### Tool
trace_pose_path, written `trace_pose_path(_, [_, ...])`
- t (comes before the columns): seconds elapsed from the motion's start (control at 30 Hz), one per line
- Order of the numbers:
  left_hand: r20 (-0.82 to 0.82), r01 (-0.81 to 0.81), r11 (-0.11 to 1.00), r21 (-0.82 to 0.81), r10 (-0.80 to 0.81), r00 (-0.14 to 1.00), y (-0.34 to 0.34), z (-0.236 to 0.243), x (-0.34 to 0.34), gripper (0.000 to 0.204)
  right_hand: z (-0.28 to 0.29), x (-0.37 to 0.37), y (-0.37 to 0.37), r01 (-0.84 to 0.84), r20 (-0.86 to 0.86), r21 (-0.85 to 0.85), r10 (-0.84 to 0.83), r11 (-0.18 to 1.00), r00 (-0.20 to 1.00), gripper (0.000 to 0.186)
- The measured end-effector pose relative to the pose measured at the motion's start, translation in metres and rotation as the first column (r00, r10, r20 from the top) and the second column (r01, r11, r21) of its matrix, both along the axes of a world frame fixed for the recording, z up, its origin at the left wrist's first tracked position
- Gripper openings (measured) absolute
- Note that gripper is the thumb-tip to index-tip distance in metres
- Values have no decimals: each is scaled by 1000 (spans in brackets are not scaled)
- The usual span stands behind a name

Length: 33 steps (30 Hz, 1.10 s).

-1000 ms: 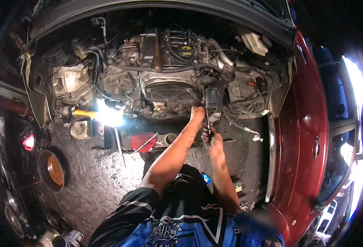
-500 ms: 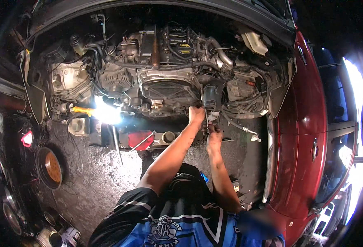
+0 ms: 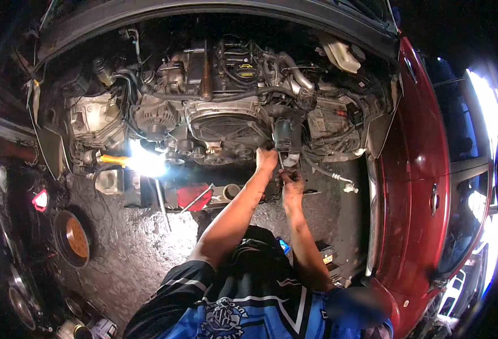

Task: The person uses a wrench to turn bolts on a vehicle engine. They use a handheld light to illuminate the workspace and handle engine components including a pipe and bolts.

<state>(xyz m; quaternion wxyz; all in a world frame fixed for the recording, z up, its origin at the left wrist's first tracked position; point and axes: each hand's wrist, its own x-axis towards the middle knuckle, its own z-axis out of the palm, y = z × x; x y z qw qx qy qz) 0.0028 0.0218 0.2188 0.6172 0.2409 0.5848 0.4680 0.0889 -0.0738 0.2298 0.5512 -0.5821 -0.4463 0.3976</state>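
Note:
Both my arms reach up to the lower front of a car engine (image 3: 226,121). My left hand (image 3: 267,160) is closed against the engine's underside, below the large dark front cover; what its fingers grip is hidden. Just to its right, my right hand (image 3: 292,184) is closed with the fingers bunched round the lower end of a thin metal rod (image 3: 281,160). That rod runs upward beside my left hand, and its upper end is hidden. Above the hands hangs a dark cylindrical canister (image 3: 283,133), with a pale fitting (image 3: 291,160) under it.
Left of the hands, a lit work lamp (image 3: 147,161) with a yellow handle glares. A crossmember below carries a red cloth (image 3: 194,196) and a metal wrench (image 3: 197,199). A round pan (image 3: 71,239) lies on the floor at left. A red car (image 3: 410,214) stands close at right.
The whole view has shifted slightly, with the engine a little further left. My right hand's fingers are bunched closer round the rod. My left hand stays at about the same place on the engine.

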Motion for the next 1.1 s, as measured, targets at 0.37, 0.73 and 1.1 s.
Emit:
trace_pose_path(0.37, [-317,317,850,421,-190,929,15,-90,18,19,0,2,-1,-37,-189,-237,-9,971,982,12])
trace_pose_path(0.73, [-346,290,896,336,-169,923,8,-52,7,20,7,4,5,-192,-619,-427,-132,884,774,16])
trace_pose_path(1.1, [428,-35,999,13,26,904,8,-31,18,14,5,10,4,-102,-514,-397,-130,912,848,12])
